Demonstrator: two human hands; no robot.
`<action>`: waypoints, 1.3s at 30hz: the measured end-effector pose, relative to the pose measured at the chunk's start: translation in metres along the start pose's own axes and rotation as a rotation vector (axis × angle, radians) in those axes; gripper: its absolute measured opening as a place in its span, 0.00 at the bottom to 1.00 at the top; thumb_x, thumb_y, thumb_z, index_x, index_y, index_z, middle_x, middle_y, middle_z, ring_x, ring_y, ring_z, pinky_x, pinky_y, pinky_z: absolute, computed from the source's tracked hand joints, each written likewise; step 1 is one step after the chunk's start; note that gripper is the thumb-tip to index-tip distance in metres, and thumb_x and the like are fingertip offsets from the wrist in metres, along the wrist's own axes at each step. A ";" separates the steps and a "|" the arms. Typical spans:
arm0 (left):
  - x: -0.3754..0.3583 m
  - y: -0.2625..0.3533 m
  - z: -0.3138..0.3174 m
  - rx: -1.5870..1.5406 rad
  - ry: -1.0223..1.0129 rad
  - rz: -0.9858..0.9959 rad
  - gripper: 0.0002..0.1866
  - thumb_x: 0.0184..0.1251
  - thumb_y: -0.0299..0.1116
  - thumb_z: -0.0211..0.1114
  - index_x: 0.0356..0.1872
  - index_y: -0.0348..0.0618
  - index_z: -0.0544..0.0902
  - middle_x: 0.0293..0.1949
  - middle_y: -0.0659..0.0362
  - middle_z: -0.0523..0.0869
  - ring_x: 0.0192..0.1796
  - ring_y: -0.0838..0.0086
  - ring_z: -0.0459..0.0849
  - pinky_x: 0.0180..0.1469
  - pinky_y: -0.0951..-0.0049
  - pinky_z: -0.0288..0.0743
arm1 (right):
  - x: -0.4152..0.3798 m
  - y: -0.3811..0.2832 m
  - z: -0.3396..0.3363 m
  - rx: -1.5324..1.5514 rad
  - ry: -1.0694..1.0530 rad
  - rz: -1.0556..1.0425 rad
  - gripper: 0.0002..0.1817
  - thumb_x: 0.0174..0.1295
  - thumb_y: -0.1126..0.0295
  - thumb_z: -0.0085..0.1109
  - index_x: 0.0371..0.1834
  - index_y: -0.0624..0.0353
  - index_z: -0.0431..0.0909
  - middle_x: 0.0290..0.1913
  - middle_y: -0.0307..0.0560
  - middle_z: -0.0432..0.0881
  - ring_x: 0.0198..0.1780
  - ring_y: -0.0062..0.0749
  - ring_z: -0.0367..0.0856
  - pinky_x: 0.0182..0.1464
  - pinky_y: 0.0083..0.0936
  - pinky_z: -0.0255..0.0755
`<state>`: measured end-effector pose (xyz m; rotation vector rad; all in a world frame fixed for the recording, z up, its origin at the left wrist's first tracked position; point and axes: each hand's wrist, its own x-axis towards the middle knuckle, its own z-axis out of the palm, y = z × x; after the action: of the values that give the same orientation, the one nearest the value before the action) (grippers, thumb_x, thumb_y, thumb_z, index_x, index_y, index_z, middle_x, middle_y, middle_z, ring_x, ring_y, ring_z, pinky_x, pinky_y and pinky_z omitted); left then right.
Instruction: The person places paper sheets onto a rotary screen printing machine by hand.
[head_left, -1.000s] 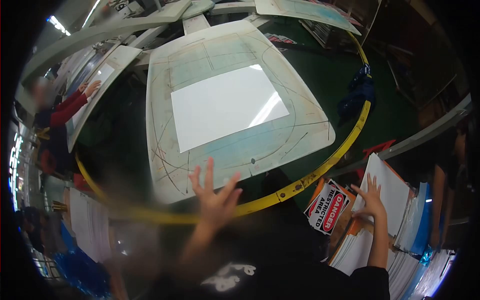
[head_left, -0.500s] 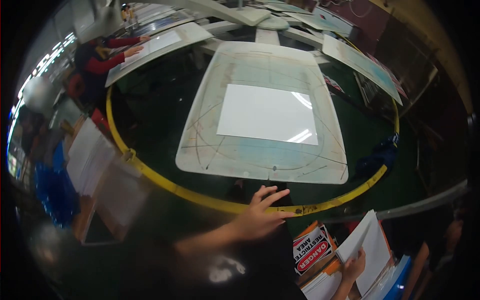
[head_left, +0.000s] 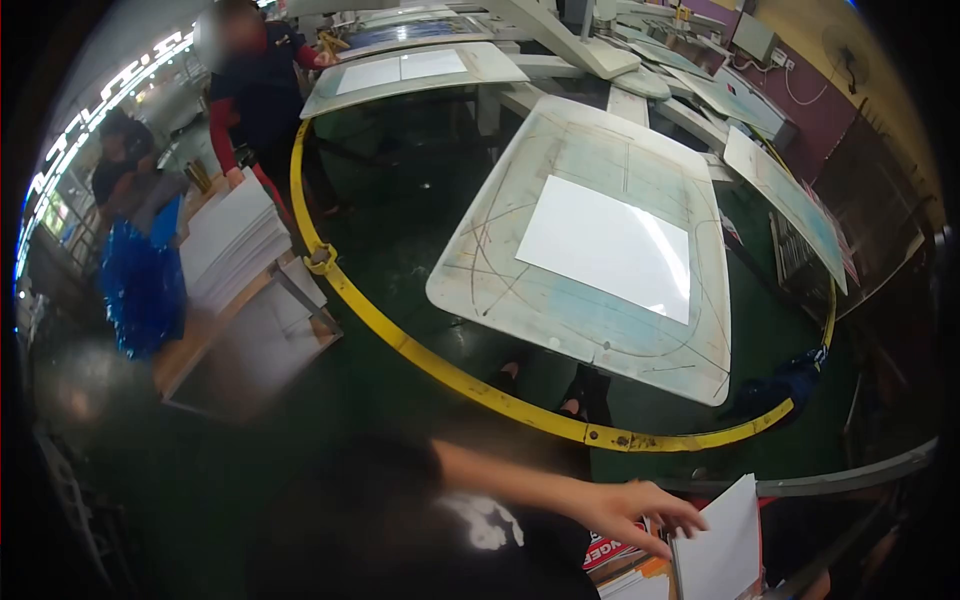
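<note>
My left hand reaches across the lower right, its fingers spread apart. Its fingertips overlap the left edge of an upright white sheet or stack of sheets. Below the hand, part of a red, white and black danger sign shows beside more paper edges. My right hand is out of sight. In front of me, a blank white sheet lies flat on a pale, stained platen, away from both hands.
A yellow curved rail rings the machine. At left, paper stacks sit on a wooden stand beside blue plastic. A co-worker stands by another platen, one hand at the paper stack. More platens extend right.
My left hand has moved right and down to the upright sheets. My right hand, earlier holding them, has left view. The view has shifted, and the co-worker now reaches to the left paper stack.
</note>
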<state>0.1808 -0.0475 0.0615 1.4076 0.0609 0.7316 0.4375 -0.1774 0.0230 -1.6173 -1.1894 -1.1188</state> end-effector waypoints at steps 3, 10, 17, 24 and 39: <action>0.016 -0.003 0.032 -0.163 0.048 0.171 0.40 0.62 0.39 0.66 0.70 0.46 0.54 0.52 0.45 0.79 0.59 0.65 0.75 0.55 0.66 0.73 | -0.001 -0.067 0.011 0.356 -0.165 -0.189 0.29 0.55 0.66 0.64 0.59 0.65 0.69 0.56 0.56 0.74 0.60 0.47 0.73 0.60 0.40 0.67; -0.022 0.030 -0.002 0.026 0.423 -0.133 0.20 0.66 0.37 0.64 0.55 0.42 0.71 0.42 0.61 0.81 0.45 0.81 0.79 0.48 0.76 0.73 | -0.003 -0.137 0.023 0.798 -0.653 -0.399 0.39 0.46 0.64 0.73 0.62 0.63 0.66 0.62 0.58 0.68 0.65 0.49 0.68 0.65 0.37 0.63; -0.072 -0.044 -0.078 0.121 0.575 -0.453 0.21 0.62 0.38 0.67 0.53 0.40 0.77 0.46 0.60 0.82 0.50 0.77 0.78 0.52 0.74 0.71 | 0.004 -0.114 0.055 0.741 -0.656 -0.017 0.54 0.41 0.45 0.73 0.70 0.57 0.56 0.71 0.62 0.55 0.72 0.57 0.52 0.70 0.49 0.49; -0.112 -0.019 -0.100 -0.161 0.555 -0.243 0.26 0.58 0.29 0.67 0.60 0.41 0.72 0.55 0.54 0.78 0.57 0.67 0.75 0.57 0.64 0.69 | 0.024 -0.058 0.107 0.279 -0.279 0.521 0.42 0.62 0.39 0.49 0.73 0.54 0.52 0.73 0.53 0.52 0.75 0.46 0.47 0.72 0.46 0.44; -0.068 0.017 -0.087 -0.036 0.997 -0.213 0.30 0.56 0.26 0.68 0.60 0.38 0.68 0.56 0.53 0.74 0.58 0.70 0.73 0.60 0.65 0.67 | 0.036 -0.034 0.131 0.880 -0.697 0.786 0.22 0.62 0.63 0.62 0.50 0.70 0.71 0.45 0.47 0.78 0.47 0.27 0.74 0.52 0.21 0.64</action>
<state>0.0806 -0.0059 0.0337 0.8659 0.9509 1.1788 0.4346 -0.0371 0.0251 -1.5036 -1.0367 0.4731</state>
